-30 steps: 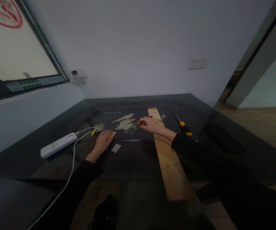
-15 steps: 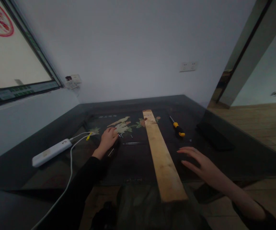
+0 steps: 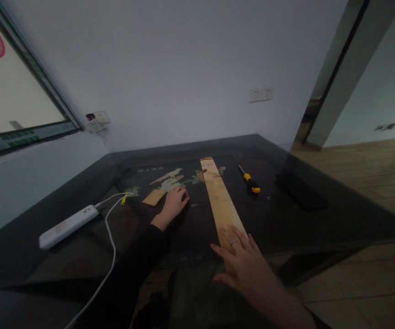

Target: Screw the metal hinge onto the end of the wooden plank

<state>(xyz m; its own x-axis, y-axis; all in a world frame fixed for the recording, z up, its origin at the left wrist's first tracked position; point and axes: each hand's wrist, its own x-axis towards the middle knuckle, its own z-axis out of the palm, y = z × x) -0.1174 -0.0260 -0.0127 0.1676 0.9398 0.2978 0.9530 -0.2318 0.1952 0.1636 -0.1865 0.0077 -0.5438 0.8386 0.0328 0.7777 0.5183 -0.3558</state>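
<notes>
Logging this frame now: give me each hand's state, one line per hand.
Left hand: curled palm-down on the dark table; whether it grips anything cannot be told.
Right hand: open, fingers spread over the wooden plank, holding nothing.

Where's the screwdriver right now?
Head view: the screwdriver lies on the dark table, right of the wooden plank and left of a flat black object, untouched by either hand.

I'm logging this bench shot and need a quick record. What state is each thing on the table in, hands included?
Left hand: palm down on the dark table, fingers curled.
Right hand: open, flat on the near end of the wooden plank.
Wooden plank: lying flat, lengthwise.
Small wood piece: flat, beside the left hand.
Screwdriver: lying untouched.
White power bank: lying flat, cable plugged in.
</notes>
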